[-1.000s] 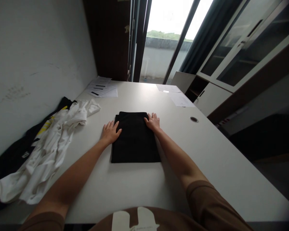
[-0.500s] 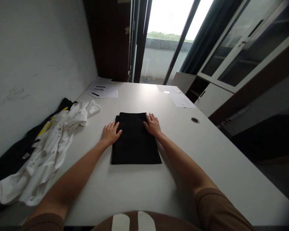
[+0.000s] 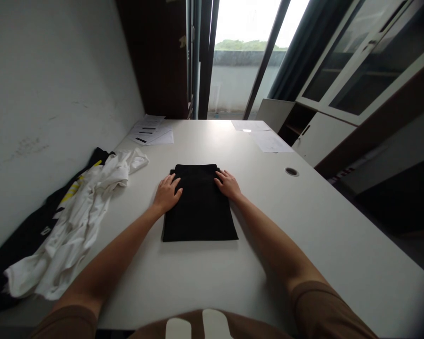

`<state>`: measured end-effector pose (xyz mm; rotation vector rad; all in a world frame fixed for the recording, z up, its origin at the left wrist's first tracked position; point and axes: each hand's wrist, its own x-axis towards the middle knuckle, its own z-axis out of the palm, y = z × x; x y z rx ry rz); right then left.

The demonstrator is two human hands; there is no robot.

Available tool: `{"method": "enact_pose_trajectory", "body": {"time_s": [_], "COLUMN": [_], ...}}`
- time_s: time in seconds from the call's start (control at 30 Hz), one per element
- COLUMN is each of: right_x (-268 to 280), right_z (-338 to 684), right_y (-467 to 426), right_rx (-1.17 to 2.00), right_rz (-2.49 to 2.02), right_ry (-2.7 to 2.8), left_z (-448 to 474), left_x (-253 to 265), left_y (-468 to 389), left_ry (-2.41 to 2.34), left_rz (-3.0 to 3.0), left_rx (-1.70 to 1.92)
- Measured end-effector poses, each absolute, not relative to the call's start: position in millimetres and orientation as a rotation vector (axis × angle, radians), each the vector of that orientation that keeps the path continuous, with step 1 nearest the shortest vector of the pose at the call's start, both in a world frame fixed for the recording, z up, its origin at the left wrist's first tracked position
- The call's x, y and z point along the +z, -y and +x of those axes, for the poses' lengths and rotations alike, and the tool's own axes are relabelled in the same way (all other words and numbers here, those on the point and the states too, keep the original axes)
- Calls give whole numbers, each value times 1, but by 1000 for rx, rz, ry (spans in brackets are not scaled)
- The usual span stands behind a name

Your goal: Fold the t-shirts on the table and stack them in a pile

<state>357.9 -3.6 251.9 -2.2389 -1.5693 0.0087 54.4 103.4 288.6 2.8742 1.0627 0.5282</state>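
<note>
A black piece of cloth (image 3: 199, 207), folded into a neat flat rectangle, lies on the white table (image 3: 212, 282) in front of me. On its left edge rests my left hand (image 3: 167, 192), fingers apart and lying flat, partly on the cloth. My right hand (image 3: 229, 184) lies over the upper right edge, its fingers also spread and touching the fabric. Neither hand grasps it. The cloth's upper edge shows more than one layer, slightly offset. What kind of garment it is cannot be made out.
Crumpled white clothing (image 3: 81, 216) and black clothing with yellow marks (image 3: 31, 230) lie along the left wall. Papers (image 3: 153, 132) sit at the far left corner, more papers (image 3: 270, 141) at the far right. A round cable hole (image 3: 291, 172) is right of the cloth.
My left hand has shifted slightly right and down onto the cloth's edge. The right hand has slid a little down and right. The cloth stays almost in place; my view has turned slightly.
</note>
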Motion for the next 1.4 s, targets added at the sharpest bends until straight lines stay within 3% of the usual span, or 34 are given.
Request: {"method": "enact_pose_trajectory", "body": {"time_s": [0.2,0.43,0.67,0.97,1.17,1.4], "right_x": [248,250,255,276,301,302], "right_z": [356,351,357,342,311,283], "right_y": [2,12,15,27,42,124], "right_rx": [37,38,46,48,352,596], "right_rz": [-2225,-2208,-2146,-2241,-2343,-2028], "right_ry": [1522,1574,1609,1551,1527,1612], "left_z": [112,142,88,-8,-36,-42], "left_x": [285,276,261,253,257,256], "left_y": [-84,-136,-179,-170,-138,-112], "left_ry": [-695,-1029,-1484,-1461,-1465,-1415], "left_rz": [2954,2854,2692,2932,2931,2932], "left_rx": [224,65,101,218,214,226]}}
